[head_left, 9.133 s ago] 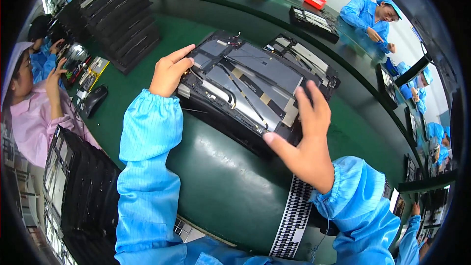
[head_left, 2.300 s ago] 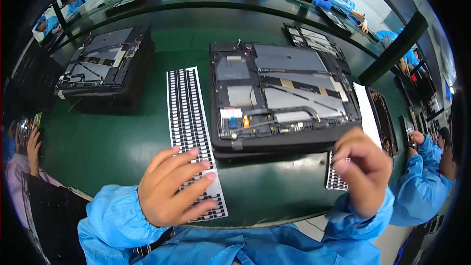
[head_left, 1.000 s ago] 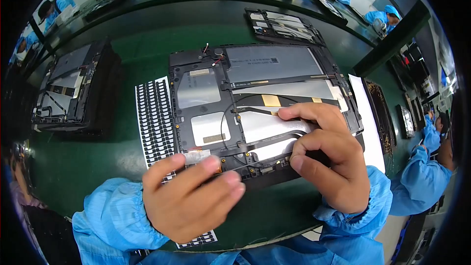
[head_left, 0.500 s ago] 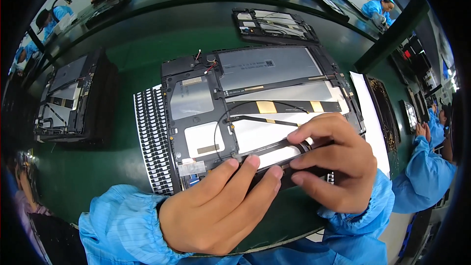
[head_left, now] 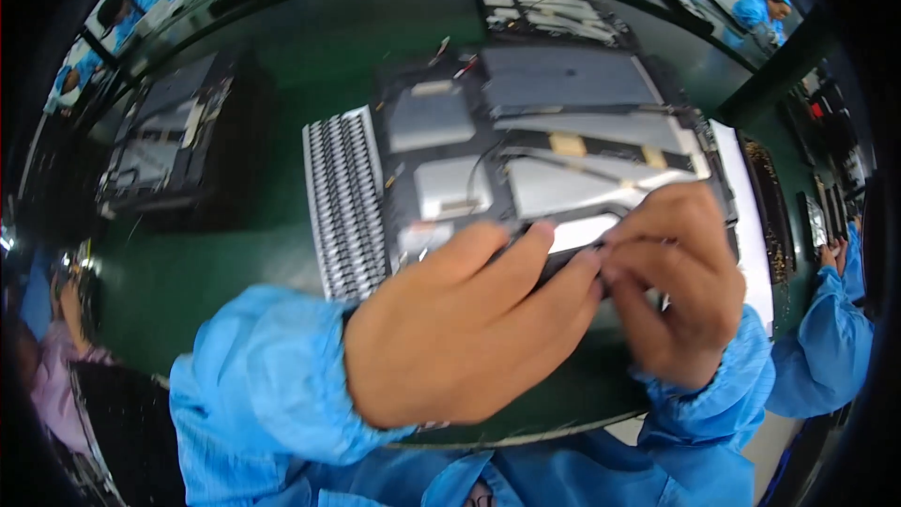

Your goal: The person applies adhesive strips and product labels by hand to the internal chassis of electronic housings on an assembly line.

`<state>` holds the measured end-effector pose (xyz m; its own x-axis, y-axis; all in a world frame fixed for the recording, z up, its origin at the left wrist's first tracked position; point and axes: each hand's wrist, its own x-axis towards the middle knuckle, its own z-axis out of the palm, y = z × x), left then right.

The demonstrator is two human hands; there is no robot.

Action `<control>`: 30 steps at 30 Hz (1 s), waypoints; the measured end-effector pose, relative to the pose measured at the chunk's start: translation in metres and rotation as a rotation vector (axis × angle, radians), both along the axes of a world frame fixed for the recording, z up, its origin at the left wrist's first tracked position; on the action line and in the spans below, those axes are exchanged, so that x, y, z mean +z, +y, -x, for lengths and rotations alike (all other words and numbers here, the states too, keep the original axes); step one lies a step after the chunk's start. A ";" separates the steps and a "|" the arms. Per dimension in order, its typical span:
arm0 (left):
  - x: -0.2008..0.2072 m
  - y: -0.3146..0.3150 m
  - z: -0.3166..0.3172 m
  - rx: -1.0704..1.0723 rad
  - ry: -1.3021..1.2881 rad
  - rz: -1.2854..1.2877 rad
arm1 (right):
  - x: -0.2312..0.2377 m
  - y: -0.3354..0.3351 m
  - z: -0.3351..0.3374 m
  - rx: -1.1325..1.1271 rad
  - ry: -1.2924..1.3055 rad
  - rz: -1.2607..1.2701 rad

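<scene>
An opened flat electronic device (head_left: 499, 190), with a black frame, grey and silver panels and dark ribbon cables, lies in front of me. My left hand (head_left: 460, 338) is laid over its near edge, the fingers stretched out and their tips touching the frame. At that same edge, further right, my right hand (head_left: 680, 282) pinches with thumb and forefinger. Whatever sits in the pinch is blurred and too small to name. Just behind the fingertips shows a white strip (head_left: 580, 233) on the device. A thin black wire curves across the panels.
A sheet with rows of small black pieces (head_left: 343, 197) sticks out left of the device. Similar devices are stacked at left (head_left: 164, 141), and another unit (head_left: 554, 17) lies beyond. White paper (head_left: 751, 235) and a dark tray (head_left: 768, 197) are at right. Co-workers in blue sit around.
My right fingers, spread apart before, have closed into a pinch. The left hand has moved right along the edge, close to them. The whole view has shifted and blurred.
</scene>
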<state>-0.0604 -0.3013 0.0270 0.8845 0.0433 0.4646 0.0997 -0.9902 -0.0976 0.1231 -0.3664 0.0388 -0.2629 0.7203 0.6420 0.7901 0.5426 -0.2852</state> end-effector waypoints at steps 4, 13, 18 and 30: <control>0.008 -0.001 0.030 0.033 -0.078 0.032 | 0.005 -0.025 0.006 -0.207 -0.088 -0.015; -0.060 -0.035 0.103 0.243 0.170 0.506 | -0.080 -0.049 0.104 -0.061 0.011 0.285; -0.063 -0.040 0.106 0.307 0.172 0.481 | -0.087 -0.048 0.118 -0.098 0.013 0.274; -0.059 -0.044 0.108 0.333 0.213 0.472 | -0.062 -0.058 0.060 0.028 0.564 0.436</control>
<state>-0.1682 -0.3457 -0.0321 0.8594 0.4909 0.1427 0.4373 -0.8505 0.2922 0.0627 -0.4242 -0.0230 0.0024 0.9401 0.3409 0.4459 0.3041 -0.8419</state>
